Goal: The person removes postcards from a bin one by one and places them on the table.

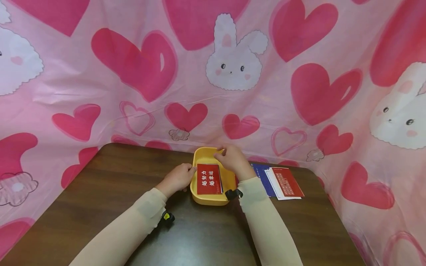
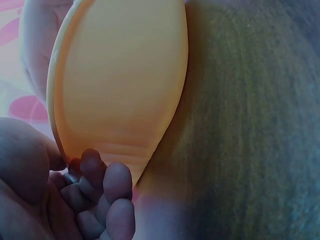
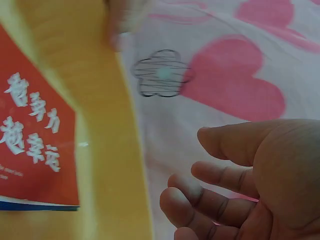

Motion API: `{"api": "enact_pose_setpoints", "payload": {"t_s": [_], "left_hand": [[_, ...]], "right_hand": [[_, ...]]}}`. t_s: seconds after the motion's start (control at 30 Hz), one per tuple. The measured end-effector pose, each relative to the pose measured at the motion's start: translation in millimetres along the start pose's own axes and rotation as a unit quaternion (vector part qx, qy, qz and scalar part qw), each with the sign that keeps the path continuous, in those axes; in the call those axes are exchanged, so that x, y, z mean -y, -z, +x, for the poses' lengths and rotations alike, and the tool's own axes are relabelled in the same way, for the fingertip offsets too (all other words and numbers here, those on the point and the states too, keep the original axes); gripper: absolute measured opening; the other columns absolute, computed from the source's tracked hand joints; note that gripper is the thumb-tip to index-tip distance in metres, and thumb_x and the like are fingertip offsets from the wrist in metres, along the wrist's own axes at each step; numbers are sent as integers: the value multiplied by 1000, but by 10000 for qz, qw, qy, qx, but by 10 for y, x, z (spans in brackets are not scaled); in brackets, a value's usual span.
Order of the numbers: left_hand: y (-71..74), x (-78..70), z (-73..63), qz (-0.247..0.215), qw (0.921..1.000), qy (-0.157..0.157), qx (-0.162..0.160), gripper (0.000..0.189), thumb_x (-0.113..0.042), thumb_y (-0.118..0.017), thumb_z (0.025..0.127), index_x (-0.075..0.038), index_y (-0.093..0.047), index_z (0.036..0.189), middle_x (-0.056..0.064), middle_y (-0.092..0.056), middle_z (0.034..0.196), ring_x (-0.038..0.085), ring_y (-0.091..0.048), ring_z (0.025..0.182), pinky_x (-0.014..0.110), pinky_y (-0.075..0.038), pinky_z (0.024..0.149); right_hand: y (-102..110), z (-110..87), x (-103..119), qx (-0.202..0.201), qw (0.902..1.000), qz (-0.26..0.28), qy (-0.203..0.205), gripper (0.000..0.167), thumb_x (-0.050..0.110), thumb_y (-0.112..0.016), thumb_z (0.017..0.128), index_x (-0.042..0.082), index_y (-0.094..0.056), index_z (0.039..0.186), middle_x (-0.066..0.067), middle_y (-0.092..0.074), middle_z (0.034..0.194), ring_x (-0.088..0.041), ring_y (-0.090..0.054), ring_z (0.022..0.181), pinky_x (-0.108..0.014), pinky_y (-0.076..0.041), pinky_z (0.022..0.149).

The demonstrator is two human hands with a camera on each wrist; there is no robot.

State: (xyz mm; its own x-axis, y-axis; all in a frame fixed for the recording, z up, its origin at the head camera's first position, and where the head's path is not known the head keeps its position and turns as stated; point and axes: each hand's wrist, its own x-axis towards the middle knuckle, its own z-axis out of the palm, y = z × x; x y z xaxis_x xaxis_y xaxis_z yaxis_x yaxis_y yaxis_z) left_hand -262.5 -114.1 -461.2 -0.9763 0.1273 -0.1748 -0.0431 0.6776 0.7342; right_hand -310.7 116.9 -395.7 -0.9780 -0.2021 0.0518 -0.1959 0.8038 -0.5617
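Note:
A yellow plastic basin (image 1: 209, 201) stands on the table with a red booklet (image 1: 209, 179) lying in it, white Chinese characters on its cover. A blue edge shows beneath that booklet in the right wrist view. My left hand (image 1: 178, 178) pinches the basin's left rim, thumb on the rim and fingers curled at the outer wall (image 2: 120, 90). Above the basin's back right part is my right hand (image 1: 233, 160). Its fingers are loosely bent and hold nothing in the right wrist view, apart from the basin's wall (image 3: 112, 150).
To the right of the basin lies an overlapping group of booklets: a blue one (image 1: 264, 179), white sheets and a red one (image 1: 287, 181) with a printed grid. A pink cloth with hearts and rabbits (image 1: 186, 88) hangs behind the dark wooden table (image 1: 133, 173).

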Motion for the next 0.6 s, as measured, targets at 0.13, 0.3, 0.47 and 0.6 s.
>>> {"api": "enact_pose_setpoints", "payload": {"t_s": [0.13, 0.3, 0.47, 0.6], "left_hand": [[3, 14, 11, 19, 10000, -21, -1, 40, -40, -50, 121, -6, -71, 125, 11, -70, 82, 26, -67, 57, 36, -53, 52], [7, 30, 16, 29, 10000, 34, 60, 40, -40, -51, 121, -7, -71, 124, 12, -70, 82, 27, -66, 59, 36, -52, 52], [-2, 30, 24, -15, 10000, -9, 78, 39, -40, -50, 121, -7, -71, 125, 11, -70, 84, 27, -67, 59, 36, -53, 52], [-5, 18, 25, 12, 9999, -61, 80, 38, -39, -50, 122, -8, -71, 121, 11, -70, 82, 26, -66, 58, 35, -52, 51]], "right_hand": [[-83, 98, 63, 258, 9992, -316, -25, 41, 36, -80, 106, 10, -77, 137, -14, -81, 129, -32, -76, 112, -50, -66, 101], [-171, 229, 88, 718, 9955, -573, -239, 47, 37, -82, 103, 7, -75, 137, -12, -80, 128, -32, -74, 112, -52, -63, 108], [-274, 354, 15, 1153, 9897, -790, -303, 42, 39, -90, 96, 7, -76, 119, -7, -78, 101, -26, -71, 92, -44, -66, 92], [-313, 328, 63, 1334, 9858, -934, -399, 39, 40, -95, 91, 10, -78, 107, -4, -77, 91, -23, -70, 83, -39, -65, 79]]}}
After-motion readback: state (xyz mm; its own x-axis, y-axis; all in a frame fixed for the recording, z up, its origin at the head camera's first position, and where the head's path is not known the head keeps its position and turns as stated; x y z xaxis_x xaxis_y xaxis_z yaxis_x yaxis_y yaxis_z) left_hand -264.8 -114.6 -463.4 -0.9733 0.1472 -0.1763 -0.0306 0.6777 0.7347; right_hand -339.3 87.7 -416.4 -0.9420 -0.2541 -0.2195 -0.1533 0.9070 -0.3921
